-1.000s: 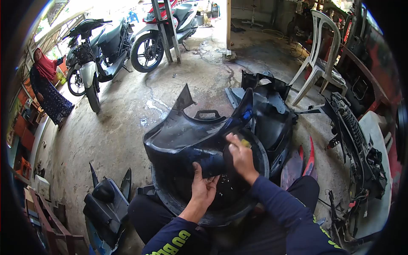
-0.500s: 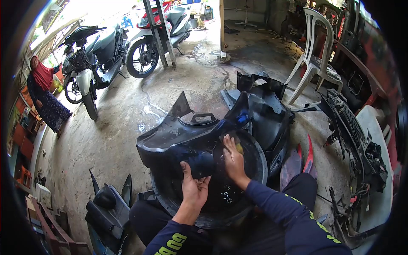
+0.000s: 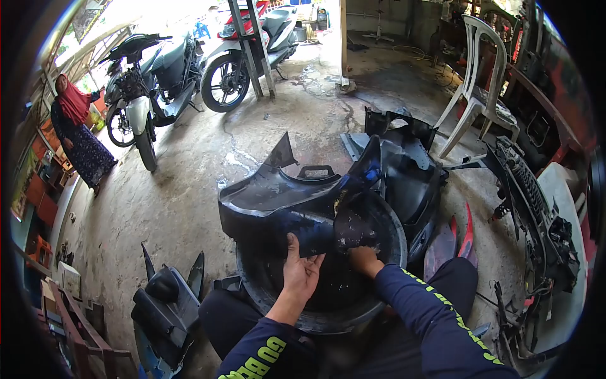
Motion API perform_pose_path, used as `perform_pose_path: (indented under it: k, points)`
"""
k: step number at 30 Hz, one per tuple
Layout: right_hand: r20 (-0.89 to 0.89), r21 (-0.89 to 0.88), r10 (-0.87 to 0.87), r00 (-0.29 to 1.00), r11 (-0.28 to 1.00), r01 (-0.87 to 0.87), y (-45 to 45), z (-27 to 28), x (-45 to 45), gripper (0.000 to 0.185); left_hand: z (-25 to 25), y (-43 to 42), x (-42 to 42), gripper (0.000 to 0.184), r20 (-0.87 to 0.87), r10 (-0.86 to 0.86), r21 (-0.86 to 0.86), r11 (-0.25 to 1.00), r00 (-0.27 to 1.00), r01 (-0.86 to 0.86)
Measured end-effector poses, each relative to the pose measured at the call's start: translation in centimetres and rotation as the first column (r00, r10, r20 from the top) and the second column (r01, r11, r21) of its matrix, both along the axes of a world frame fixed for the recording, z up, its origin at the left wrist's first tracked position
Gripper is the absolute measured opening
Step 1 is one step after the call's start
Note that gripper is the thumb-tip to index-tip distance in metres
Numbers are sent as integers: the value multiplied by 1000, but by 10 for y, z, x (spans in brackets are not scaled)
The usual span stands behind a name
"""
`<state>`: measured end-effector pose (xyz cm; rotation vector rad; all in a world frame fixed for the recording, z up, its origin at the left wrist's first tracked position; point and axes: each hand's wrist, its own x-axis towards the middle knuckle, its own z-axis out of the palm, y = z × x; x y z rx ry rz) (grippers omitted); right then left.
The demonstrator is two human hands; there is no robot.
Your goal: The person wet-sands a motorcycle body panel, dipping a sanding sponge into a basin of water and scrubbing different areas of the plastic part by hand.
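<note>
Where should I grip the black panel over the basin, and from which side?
Probably the near lower edge of the black panel, coming from the camera side: that edge juts over the basin, seemingly leaving finger room beneath. The left hand holds it there, thumb against the near face.

Open floor (image 3: 170, 208) left of black fairing (image 3: 278, 227), dark panels (image 3: 413, 189) blocking right

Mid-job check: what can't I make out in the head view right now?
Right hand: fingers, and anything they hold, lost in dimness and behind the hand's own back.
Black panel: underside turned away from the camera.
Basin: far rim hidden by the panel; contents too dark to tell.
Left sleeve: lettering cut off by the bottom edge.
</note>
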<state>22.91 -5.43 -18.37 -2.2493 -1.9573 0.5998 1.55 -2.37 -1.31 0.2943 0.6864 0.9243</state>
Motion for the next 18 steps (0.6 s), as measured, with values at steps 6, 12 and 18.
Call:
perform_pose_path:
  k: [6,12,18]
  points:
    - [-385,83,-197,902,966,246,28,-26,26,30,6,-1,0,59,67,1,26,1000,998,-2]
    - [-744,359,-272,610,608,708,10,164,-6,30,-7,-4,6,56,58,-27,26,999,998,26]
    - [-496,707,195,846,656,263,1,206,-55,34,-5,-10,12,58,30,-26,40,999,999,24]
